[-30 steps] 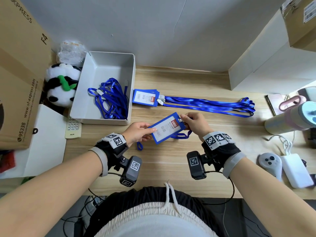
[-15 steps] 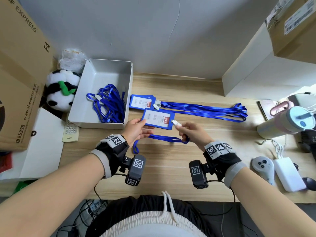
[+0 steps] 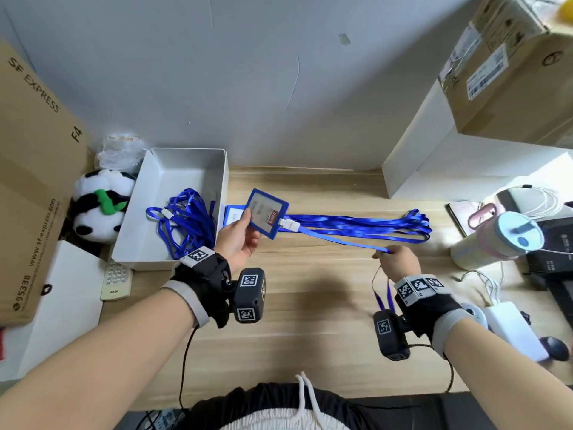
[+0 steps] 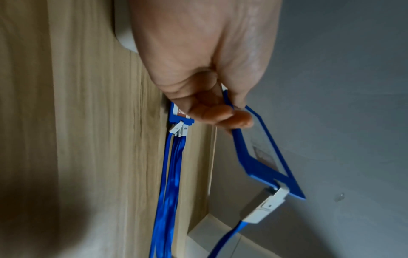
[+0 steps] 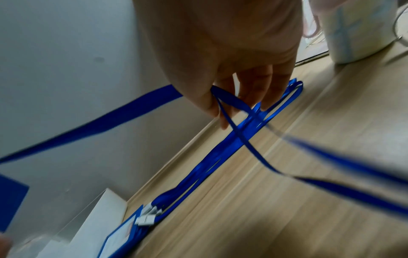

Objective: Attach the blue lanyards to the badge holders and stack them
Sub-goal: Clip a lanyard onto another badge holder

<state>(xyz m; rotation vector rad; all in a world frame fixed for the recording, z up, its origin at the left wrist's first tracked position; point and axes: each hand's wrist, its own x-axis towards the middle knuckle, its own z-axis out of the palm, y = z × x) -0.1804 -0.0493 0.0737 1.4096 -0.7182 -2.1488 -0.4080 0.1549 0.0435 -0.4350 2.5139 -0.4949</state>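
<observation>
Since half a second ago the badge holder (image 3: 268, 214) has risen over the stack (image 3: 233, 214), the left hand (image 3: 237, 240) pinching its stiff edge; the left wrist view shows its clip (image 4: 268, 204) seated (light, rigid), and the right wrist view shows the right hand (image 5: 223, 52) pinching the limp lanyard (image 5: 237, 127).

- A large SF Express cardboard box (image 3: 34, 169) stands at the far left.
- A panda plush toy (image 3: 97, 206) sits between that box and the white tray.
- A remote control (image 3: 115, 280) lies on the wooden desk (image 3: 310, 305), just in front of the tray.
- A pastel lidded tumbler (image 3: 496, 243) stands at the right.
- A white charger (image 3: 511, 330) and cables lie near it.
- A taped cardboard box (image 3: 508, 72) rests on a white block, upper right.
</observation>
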